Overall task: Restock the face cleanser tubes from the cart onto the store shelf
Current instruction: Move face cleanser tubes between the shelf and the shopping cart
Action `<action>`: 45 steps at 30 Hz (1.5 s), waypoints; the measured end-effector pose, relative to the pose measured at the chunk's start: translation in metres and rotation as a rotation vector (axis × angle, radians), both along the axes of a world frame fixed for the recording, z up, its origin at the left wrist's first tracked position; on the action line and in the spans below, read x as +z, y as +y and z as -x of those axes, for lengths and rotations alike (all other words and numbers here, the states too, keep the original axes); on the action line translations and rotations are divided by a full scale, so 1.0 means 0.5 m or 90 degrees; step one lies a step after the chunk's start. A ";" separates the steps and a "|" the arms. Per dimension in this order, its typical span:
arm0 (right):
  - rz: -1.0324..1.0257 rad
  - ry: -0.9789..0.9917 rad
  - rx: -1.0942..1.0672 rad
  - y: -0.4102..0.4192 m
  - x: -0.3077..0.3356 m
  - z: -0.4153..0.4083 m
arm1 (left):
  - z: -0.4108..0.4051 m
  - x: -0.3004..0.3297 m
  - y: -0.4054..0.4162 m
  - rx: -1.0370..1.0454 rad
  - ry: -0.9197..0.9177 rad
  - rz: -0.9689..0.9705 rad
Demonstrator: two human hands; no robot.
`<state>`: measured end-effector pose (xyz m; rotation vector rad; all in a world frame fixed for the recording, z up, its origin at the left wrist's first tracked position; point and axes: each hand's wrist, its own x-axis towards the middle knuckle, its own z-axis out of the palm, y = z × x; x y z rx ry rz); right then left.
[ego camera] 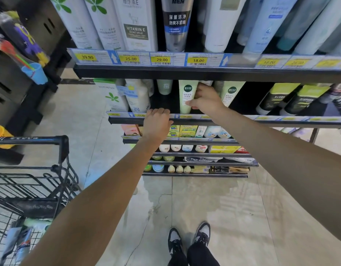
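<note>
On the second shelf point(242, 120) stand pale green cleanser tubes: one point(186, 96) left of my right hand and another point(231, 93) right of it. My right hand point(206, 99) reaches in between them and grips a tube that it mostly hides; only a pale top point(205, 82) shows above the fingers. The thumb touches the left green tube. My left hand point(158, 121) rests on the shelf's front edge with fingers curled over the price rail. Several tubes point(22, 240) lie in the cart at the lower left.
A black wire shopping cart point(60, 150) stands at my left. The upper shelf point(185, 72) carries tall white tubes and yellow price tags. Dark tubes point(275, 98) stand right on the second shelf. Lower shelves hold small bottles and boxes. My feet point(188, 239) stand on tile.
</note>
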<state>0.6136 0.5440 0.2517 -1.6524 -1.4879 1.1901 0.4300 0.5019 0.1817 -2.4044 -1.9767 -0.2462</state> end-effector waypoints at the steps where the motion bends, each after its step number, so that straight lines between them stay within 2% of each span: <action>1: -0.003 0.000 -0.004 -0.003 -0.002 0.000 | 0.000 0.001 -0.001 0.001 0.001 0.001; 6: -0.021 -0.014 -0.052 -0.043 0.000 0.001 | -0.002 0.014 -0.006 -0.003 0.016 0.024; 9: -0.031 -0.073 -0.052 -0.107 0.018 -0.002 | -0.003 0.035 -0.022 -0.007 0.012 0.055; 15: -0.126 -0.290 0.107 -0.250 0.078 -0.001 | 0.017 0.115 -0.136 0.031 -0.051 0.048; 22: -0.204 -0.375 0.275 -0.388 0.159 0.030 | 0.078 0.200 -0.366 0.157 -0.047 -0.011; 31: -0.304 -0.341 0.467 -0.577 0.157 0.155 | 0.160 0.234 -0.714 0.335 -0.067 -0.001; 37: -0.297 -0.301 0.600 -0.706 0.133 0.278 | 0.227 0.219 -0.927 0.480 -0.084 0.017; 45: -0.323 -0.304 0.706 -0.827 0.123 0.475 | 0.371 0.178 -1.103 0.604 -0.146 0.019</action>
